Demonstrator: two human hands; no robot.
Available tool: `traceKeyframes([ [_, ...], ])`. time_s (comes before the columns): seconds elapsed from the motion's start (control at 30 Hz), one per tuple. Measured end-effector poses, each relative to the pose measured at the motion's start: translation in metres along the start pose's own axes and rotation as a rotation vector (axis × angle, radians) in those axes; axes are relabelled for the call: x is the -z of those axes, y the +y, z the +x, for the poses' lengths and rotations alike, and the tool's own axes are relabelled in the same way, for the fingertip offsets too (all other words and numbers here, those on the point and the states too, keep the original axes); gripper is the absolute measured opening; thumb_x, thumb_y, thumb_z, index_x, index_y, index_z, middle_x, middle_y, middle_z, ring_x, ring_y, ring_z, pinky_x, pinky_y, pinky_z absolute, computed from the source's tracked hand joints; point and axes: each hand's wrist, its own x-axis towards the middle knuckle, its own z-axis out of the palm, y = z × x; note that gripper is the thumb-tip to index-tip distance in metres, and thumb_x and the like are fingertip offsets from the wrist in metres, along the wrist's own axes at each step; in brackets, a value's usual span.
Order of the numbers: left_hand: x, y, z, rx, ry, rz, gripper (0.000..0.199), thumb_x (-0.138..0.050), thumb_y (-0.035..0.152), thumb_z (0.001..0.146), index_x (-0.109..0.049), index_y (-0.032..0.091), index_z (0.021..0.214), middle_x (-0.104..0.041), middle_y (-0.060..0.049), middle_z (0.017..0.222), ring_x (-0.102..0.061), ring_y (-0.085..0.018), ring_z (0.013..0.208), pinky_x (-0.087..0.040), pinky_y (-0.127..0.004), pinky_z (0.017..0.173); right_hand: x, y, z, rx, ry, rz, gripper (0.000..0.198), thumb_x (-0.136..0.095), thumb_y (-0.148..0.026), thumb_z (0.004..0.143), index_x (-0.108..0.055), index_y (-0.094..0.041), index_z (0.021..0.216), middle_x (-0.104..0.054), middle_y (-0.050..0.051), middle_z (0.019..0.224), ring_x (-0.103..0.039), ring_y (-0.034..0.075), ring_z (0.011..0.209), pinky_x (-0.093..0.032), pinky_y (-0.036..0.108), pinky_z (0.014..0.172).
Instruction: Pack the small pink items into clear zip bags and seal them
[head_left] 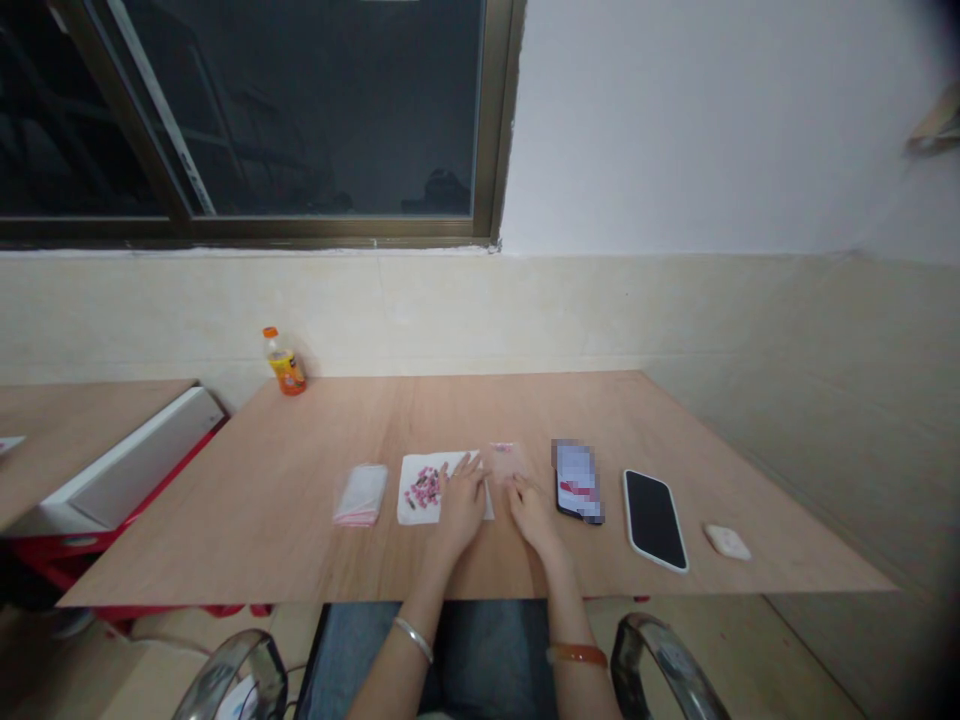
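My left hand (463,492) lies over the right part of a white sheet (409,510), its fingers stretched out and apart. Small pink and dark pieces (424,487) are heaped on that sheet, just left of the hand. One left finger reaches to the edge of a small clear bag (508,458) with a few pink bits near its top. My right hand (531,510) is at the bag's lower edge with its fingers curled together and seems to pinch that edge. The fingertips are small in view.
A stack of clear packets (361,495) lies to the left. On the right are a phone (577,485) with a lit screen, a dark-screened phone (655,520) and a white case (727,542). An orange-capped bottle (285,365) stands at the table's back left, near the wall.
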Motion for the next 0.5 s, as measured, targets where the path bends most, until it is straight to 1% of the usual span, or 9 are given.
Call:
traceKeyframes([
  [0.07, 0.018, -0.011, -0.004, 0.136, 0.187, 0.033, 0.03, -0.041, 0.015, 0.084, -0.063, 0.024, 0.102, -0.058, -0.007, 0.124, -0.045, -0.021, 0.121, -0.019, -0.05, 0.105, 0.002, -0.002, 0.001, 0.008, 0.053, 0.08, 0.042, -0.03, -0.03, 0.089, -0.067, -0.012, 0.099, -0.065, 0.015, 0.11, -0.058, 0.022, 0.104, -0.038, 0.036, 0.096],
  [0.1, 0.028, -0.018, -0.006, 0.198, 0.26, 0.057, 0.028, -0.041, 0.018, 0.084, -0.063, 0.023, 0.101, -0.059, -0.008, 0.122, -0.047, -0.023, 0.119, -0.021, -0.049, 0.103, 0.003, -0.004, 0.001, 0.013, 0.083, 0.123, 0.042, -0.03, -0.03, 0.089, -0.067, -0.012, 0.097, -0.066, 0.015, 0.107, -0.059, 0.022, 0.101, -0.04, 0.036, 0.095],
  [0.17, 0.049, -0.034, -0.01, 0.314, 0.375, 0.121, 0.029, -0.04, 0.022, 0.085, -0.063, 0.02, 0.103, -0.061, -0.011, 0.117, -0.049, -0.025, 0.115, -0.025, -0.048, 0.099, 0.003, -0.008, 0.002, 0.015, 0.161, 0.202, 0.041, -0.031, -0.031, 0.089, -0.066, -0.012, 0.097, -0.066, 0.015, 0.104, -0.06, 0.022, 0.098, -0.042, 0.036, 0.091],
  [0.23, 0.067, -0.049, -0.016, 0.471, 0.437, 0.214, 0.03, -0.04, 0.025, 0.085, -0.061, 0.017, 0.106, -0.061, -0.013, 0.114, -0.051, -0.027, 0.111, -0.027, -0.047, 0.095, 0.001, -0.014, 0.003, 0.008, 0.247, 0.258, 0.04, -0.033, -0.033, 0.088, -0.066, -0.011, 0.098, -0.066, 0.016, 0.102, -0.06, 0.023, 0.096, -0.043, 0.038, 0.089],
  [0.3, 0.079, -0.062, -0.023, 0.637, 0.425, 0.339, 0.033, -0.043, 0.029, 0.083, -0.058, 0.014, 0.108, -0.061, -0.016, 0.111, -0.052, -0.03, 0.106, -0.029, -0.047, 0.092, -0.003, -0.022, 0.004, 0.012, 0.321, 0.302, 0.04, -0.035, -0.034, 0.087, -0.066, -0.012, 0.098, -0.066, 0.016, 0.102, -0.059, 0.024, 0.097, -0.043, 0.04, 0.089],
  [0.37, 0.084, -0.075, -0.031, 0.768, 0.384, 0.461, 0.036, -0.044, 0.033, 0.082, -0.056, 0.01, 0.108, -0.06, -0.019, 0.108, -0.052, -0.033, 0.103, -0.03, -0.047, 0.087, -0.005, -0.031, 0.005, 0.037, 0.359, 0.356, 0.039, -0.037, -0.035, 0.087, -0.066, -0.013, 0.099, -0.066, 0.015, 0.103, -0.059, 0.024, 0.098, -0.043, 0.041, 0.089],
  [0.43, 0.085, -0.085, -0.039, 0.837, 0.344, 0.543, 0.039, -0.045, 0.037, 0.081, -0.056, 0.007, 0.104, -0.06, -0.02, 0.104, -0.052, -0.034, 0.101, -0.031, -0.046, 0.085, -0.004, -0.039, 0.006, 0.058, 0.363, 0.426, 0.037, -0.039, -0.035, 0.086, -0.066, -0.013, 0.1, -0.066, 0.015, 0.105, -0.059, 0.024, 0.099, -0.043, 0.04, 0.09],
  [0.5, 0.083, -0.093, -0.046, 0.858, 0.302, 0.569, 0.039, -0.048, 0.038, 0.079, -0.056, 0.006, 0.1, -0.061, -0.02, 0.101, -0.053, -0.034, 0.1, -0.032, -0.045, 0.084, 0.001, -0.047, 0.005, 0.059, 0.361, 0.491, 0.037, -0.041, -0.035, 0.085, -0.066, -0.013, 0.1, -0.066, 0.015, 0.105, -0.06, 0.024, 0.1, -0.044, 0.04, 0.09],
])
